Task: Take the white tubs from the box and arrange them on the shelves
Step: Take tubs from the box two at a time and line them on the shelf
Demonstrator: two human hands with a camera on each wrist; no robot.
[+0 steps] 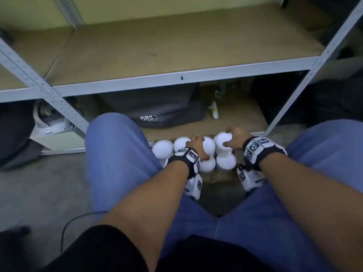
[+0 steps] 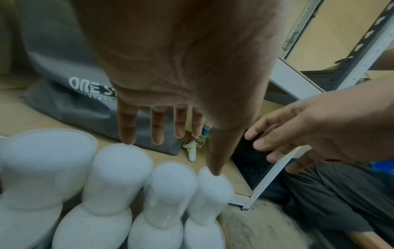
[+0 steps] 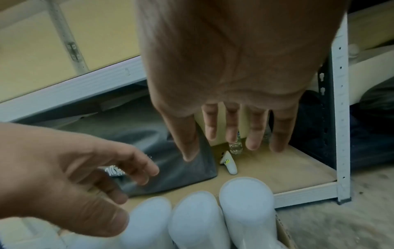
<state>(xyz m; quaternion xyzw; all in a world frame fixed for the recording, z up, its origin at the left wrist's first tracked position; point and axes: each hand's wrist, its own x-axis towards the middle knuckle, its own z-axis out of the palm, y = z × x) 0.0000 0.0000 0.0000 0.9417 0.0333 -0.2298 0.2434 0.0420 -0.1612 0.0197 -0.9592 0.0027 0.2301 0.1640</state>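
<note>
Several white tubs [image 1: 163, 149] stand upside down in stacks inside a cardboard box [image 1: 222, 175] on the floor between my knees. My left hand [image 1: 196, 146] hovers over the middle stacks with its fingers [image 2: 180, 121] straight and spread, holding nothing; the thumb tip is close over one tub [image 2: 213, 185]. My right hand [image 1: 233, 138] spans the top of the rightmost tub [image 1: 223, 142]. In the right wrist view its fingers [image 3: 253, 131] are stretched out above that tub [image 3: 245, 202], and no grip shows.
A bare brown shelf board [image 1: 176, 46] lies ahead above the box. The bottom shelf [image 1: 239, 114] holds a grey bag [image 1: 157, 108] and a small white bottle [image 1: 214, 110]. Grey metal posts [image 1: 314, 71] frame the bay. A cable [image 1: 66, 228] runs on the floor at left.
</note>
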